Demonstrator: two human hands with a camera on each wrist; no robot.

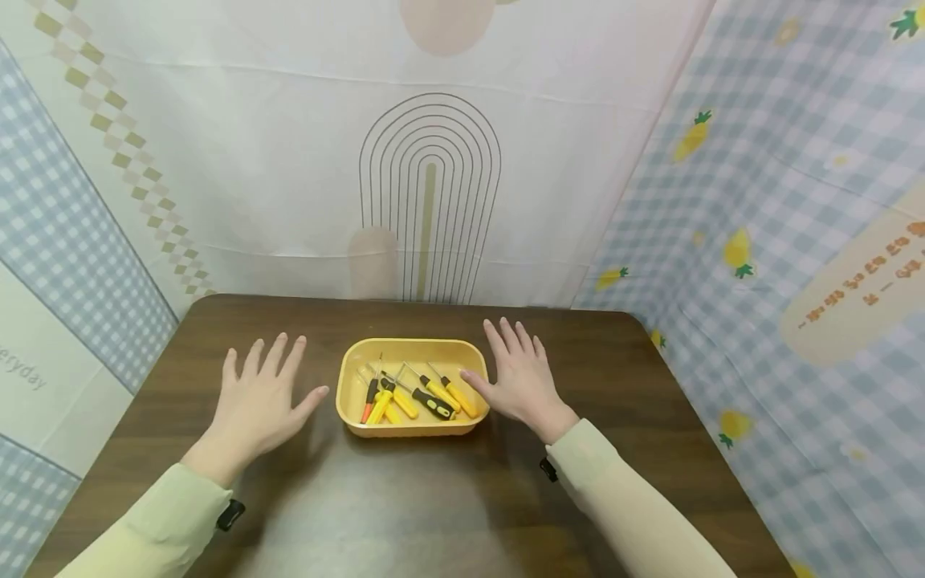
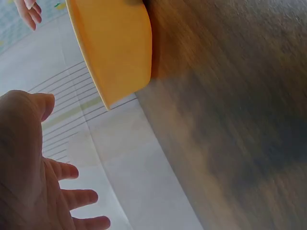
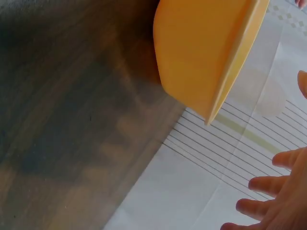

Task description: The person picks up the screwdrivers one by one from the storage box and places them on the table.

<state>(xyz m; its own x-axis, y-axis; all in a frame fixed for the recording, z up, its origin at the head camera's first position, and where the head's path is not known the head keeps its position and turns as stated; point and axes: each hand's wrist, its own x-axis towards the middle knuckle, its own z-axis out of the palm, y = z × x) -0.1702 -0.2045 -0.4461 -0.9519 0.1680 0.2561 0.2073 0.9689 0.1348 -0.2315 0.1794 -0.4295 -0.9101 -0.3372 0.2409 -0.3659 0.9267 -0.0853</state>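
Note:
A yellow plastic bin (image 1: 412,429) sits on the table, holding several screwdrivers; one with a black and yellow handle (image 1: 433,404) lies among mostly yellow-handled ones. To the left of the bin my left hand (image 1: 258,405) hovers with its fingers spread, holding nothing. My right hand (image 1: 523,381) is at the bin's right side, fingers straight, its thumb over or near the rim; whether it touches cannot be told from the head view. In the left wrist view the bin's outer wall (image 2: 115,43) stands apart from that hand. The right wrist view shows the opposite wall (image 3: 196,52), clear of the fingers.
The dark wooden table (image 1: 376,514) extends around the bin on all sides. A white printed cloth (image 1: 289,160) hangs behind its back edge, and blue checked cloth (image 1: 766,185) hangs along the right. More checked cloth (image 1: 65,185) is at the left.

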